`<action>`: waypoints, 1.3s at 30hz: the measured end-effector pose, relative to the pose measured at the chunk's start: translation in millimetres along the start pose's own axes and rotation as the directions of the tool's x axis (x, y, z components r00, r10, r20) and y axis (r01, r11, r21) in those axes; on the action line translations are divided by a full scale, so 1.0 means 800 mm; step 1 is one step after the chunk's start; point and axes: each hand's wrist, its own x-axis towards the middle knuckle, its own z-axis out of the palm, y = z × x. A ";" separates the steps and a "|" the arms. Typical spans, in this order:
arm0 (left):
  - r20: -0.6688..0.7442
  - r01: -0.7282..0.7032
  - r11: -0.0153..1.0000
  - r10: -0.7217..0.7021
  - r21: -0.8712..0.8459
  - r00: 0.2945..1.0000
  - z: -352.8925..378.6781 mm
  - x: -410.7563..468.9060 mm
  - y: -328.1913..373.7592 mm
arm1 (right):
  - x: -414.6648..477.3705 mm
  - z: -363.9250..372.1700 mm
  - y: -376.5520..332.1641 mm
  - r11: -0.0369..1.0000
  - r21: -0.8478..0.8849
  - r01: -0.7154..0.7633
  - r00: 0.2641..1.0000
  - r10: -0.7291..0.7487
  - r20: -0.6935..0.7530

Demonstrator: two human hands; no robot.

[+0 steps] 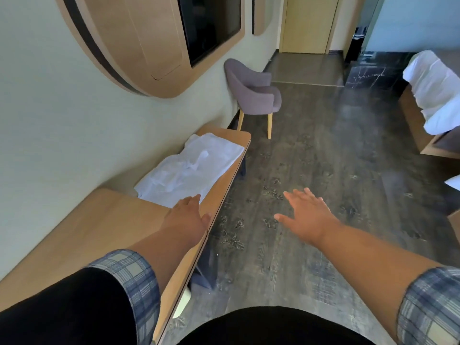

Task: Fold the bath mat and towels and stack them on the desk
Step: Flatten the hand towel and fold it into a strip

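A rumpled pile of white towels (191, 168) lies on the far half of the long wooden desk (99, 227) that runs along the left wall. My left hand (188, 215) reaches over the desk's front edge with straight fingers, its fingertips at the near edge of the towels, holding nothing. My right hand (305, 212) hovers over the dark floor to the right of the desk, fingers spread and empty.
A grey chair (251, 93) stands past the desk's far end. A bed with white linen (435, 93) is at the right. A wood panel with a dark screen (209, 28) hangs on the wall above the desk. Dark floor (323, 158) lies between.
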 end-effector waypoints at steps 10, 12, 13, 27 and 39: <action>0.003 0.249 0.964 -0.250 0.097 0.968 0.016 0.179 0.043 | 0.295 -0.043 0.074 0.958 -0.158 0.240 0.968 -0.224 0.111; 0.003 0.310 0.946 -0.312 0.094 0.950 0.012 0.200 0.053 | 0.346 -0.062 0.065 0.916 -0.214 0.338 0.939 -0.313 0.143; 0.004 0.332 0.939 -0.334 0.084 0.943 0.012 0.209 0.057 | 0.369 -0.070 0.056 0.900 -0.228 0.372 0.926 -0.342 0.158; 0.077 0.538 0.843 -0.538 0.029 0.839 0.087 0.383 -0.100 | 0.658 0.006 -0.162 0.708 -0.159 0.688 0.707 -0.604 0.367; 0.203 0.796 0.484 -0.792 -0.364 0.575 0.209 0.629 -0.254 | 0.906 0.220 -0.301 0.701 0.011 0.713 0.641 -0.658 0.397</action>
